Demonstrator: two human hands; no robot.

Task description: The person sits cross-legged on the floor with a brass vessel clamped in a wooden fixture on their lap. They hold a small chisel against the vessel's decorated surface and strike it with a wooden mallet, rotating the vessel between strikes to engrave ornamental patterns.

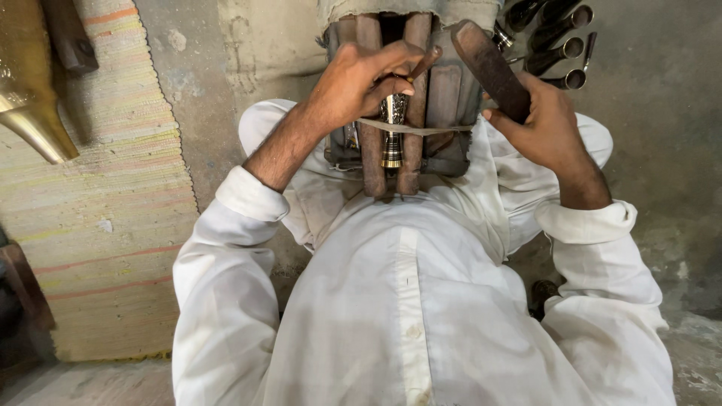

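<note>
Shirt: our white long-sleeved cotton shirt [406, 301] fills the lower frame, nearest the camera, with both sleeves reaching up toward the work.
Clamp: a dark wooden block clamp of upright slats [410, 98] sits between our knees, bound across by a pale band [444, 129].
Workpiece: a small brass fluted piece with dark engraved patterning [392, 131] stands gripped between 2 of the slats, in the middle of the clamp.
Workpiece axis: its long axis runs up and down the frame, in line with the slats; the narrower stem and flared foot point toward our body, the wider patterned end away, under our left hand.
Left hand: our left hand [361, 79] is curled shut around a thin dark chisel with a yellowish band [421, 64], its tip hidden behind the fingers but seemingly set on the brass.
Right hand: our right hand [545, 124] is closed around the handle of a dark wooden mallet [489, 68], whose head is raised just beside the chisel's top.
Step in hand: we judge this to be chasing the pattern, mallet poised over the chisel.
Next move: it likely calls for a light, square tap with the chisel held steady, so the tip does not skid.
Around us: dark metal punches with ring ends [556, 45] lie at the upper right, a brass vessel [30, 90] rests on a striped woven mat [105, 210] at the left.
</note>
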